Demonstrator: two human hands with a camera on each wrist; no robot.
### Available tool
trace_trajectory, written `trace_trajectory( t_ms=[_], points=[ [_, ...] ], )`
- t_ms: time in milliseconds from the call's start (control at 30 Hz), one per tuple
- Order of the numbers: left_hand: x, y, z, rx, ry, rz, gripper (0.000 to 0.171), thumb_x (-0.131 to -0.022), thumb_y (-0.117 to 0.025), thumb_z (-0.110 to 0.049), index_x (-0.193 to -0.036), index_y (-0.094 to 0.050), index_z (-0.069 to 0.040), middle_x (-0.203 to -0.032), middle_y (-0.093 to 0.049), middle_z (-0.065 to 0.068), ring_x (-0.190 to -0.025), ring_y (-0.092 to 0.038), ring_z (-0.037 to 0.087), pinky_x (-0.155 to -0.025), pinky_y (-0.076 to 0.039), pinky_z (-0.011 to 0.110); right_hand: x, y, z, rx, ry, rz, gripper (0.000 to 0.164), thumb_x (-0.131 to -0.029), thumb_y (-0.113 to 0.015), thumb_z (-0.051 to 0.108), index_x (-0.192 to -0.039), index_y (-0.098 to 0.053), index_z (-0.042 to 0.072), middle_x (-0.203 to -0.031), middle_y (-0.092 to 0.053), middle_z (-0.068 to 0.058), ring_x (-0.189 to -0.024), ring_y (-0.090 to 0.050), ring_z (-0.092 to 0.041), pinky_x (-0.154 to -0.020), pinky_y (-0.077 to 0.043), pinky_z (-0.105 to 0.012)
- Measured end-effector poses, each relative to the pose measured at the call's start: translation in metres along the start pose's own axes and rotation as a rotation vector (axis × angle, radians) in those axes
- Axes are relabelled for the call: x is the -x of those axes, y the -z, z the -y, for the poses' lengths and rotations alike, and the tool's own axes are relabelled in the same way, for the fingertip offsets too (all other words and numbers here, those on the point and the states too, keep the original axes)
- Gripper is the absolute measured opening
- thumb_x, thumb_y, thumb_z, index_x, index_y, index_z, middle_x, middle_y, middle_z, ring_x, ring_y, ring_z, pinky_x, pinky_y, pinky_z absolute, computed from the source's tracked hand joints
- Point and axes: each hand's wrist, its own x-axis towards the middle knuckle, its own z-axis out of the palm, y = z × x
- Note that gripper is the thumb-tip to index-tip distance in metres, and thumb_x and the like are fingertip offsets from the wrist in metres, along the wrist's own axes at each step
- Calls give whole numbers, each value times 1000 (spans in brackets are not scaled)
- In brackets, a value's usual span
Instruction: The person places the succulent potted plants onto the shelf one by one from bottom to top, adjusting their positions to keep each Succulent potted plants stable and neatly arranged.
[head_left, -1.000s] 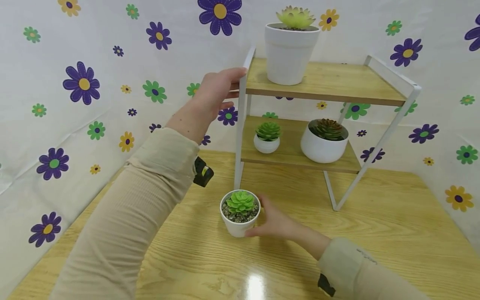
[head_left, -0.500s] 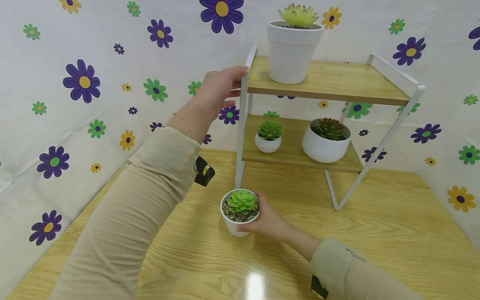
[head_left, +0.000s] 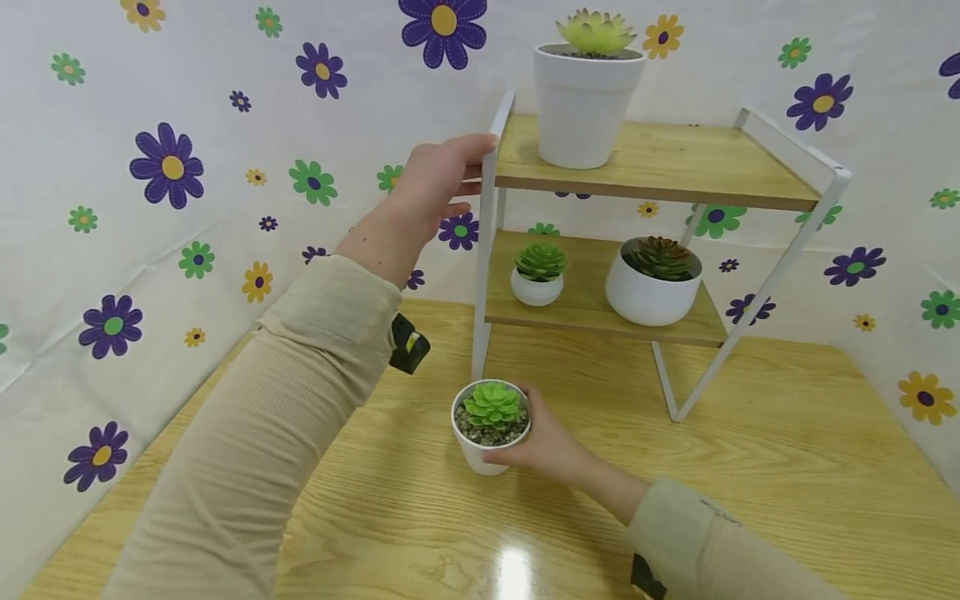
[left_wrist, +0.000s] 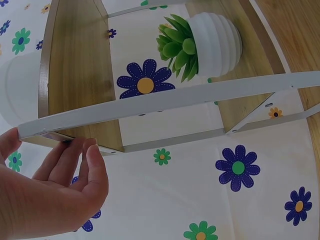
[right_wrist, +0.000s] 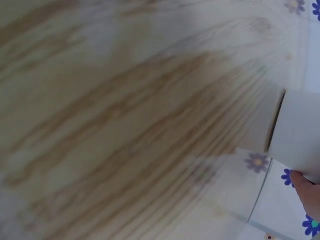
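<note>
My left hand (head_left: 438,183) is at the upper left corner of a two-tier shelf (head_left: 675,162) with a white metal frame and wooden boards. In the left wrist view its thumb and fingers (left_wrist: 95,170) lie on either side of the frame's white bar (left_wrist: 150,107). My right hand (head_left: 543,437) grips a potted succulent (head_left: 491,425), a bright green rosette over gravel in a white pot, from its right side. The thumb lies across the pot's front; the other fingers are mostly hidden behind it. In the right wrist view the white pot (right_wrist: 297,135) shows at the right edge, above the thumb (right_wrist: 305,192).
A tall white pot (head_left: 585,108) with a yellow-green succulent stands on the upper board's left part. Below it are a small round white pot (head_left: 537,287) and a wider white bowl (head_left: 651,292) with a reddish-green succulent. Flower-print cloth (head_left: 225,158) hangs behind the wooden table (head_left: 390,517).
My right hand has closed round the pot, its thumb coming further across the front, and the pot has shifted slightly to the right. The left hand stays on the shelf frame.
</note>
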Motion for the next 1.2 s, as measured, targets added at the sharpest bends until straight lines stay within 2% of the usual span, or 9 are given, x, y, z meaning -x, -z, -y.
trace_trajectory(
  t_ms=[500, 867, 1000, 1100, 1200],
  points=[
    [-1, -2, 2, -7, -5, 4, 41, -96, -46, -41, -127, -56, -16, -128, -57, -1, -117, -51, 15, -104, -38, 33, 19, 39, 0, -71, 5, 9, 91, -66, -83, 10, -138, -28, -3, -135, -45, -23, -126, -44, -37, -106, -34, -50],
    [0, -3, -1, -4, 9, 7, 43, -95, -46, -43, -128, -55, -17, -131, -56, -1, -119, -51, 14, -104, -38, 32, 45, 83, 4, 8, 39, 8, 90, -71, -81, 14, -139, -25, -3, -135, -40, -25, -124, -43, -40, -100, -40, -49],
    [1, -3, -1, -3, 6, 7, 43, -95, -46, -43, -128, -55, -16, -131, -56, -1, -119, -51, 15, -104, -38, 32, 55, 96, 8, 20, 72, -21, 85, -71, -79, 10, -137, -27, -5, -133, -41, -26, -122, -45, -40, -97, -41, -48],
    [1, -3, -1, -2, 9, 0, 43, -95, -47, -43, -129, -55, -16, -131, -56, -1, -119, -51, 15, -104, -38, 31, 60, 105, 11, 52, 97, -60, 84, -70, -79, 8, -136, -29, -4, -132, -43, -25, -119, -46, -35, -96, -42, -42],
    [0, -2, -1, -6, 7, -11, 43, -95, -47, -43, -129, -55, -16, -132, -56, -1, -119, -51, 15, -104, -38, 31, 63, 113, 16, 78, 108, -95, 85, -69, -80, 8, -136, -29, -4, -131, -44, -24, -117, -47, -28, -92, -44, -29]
  ],
)
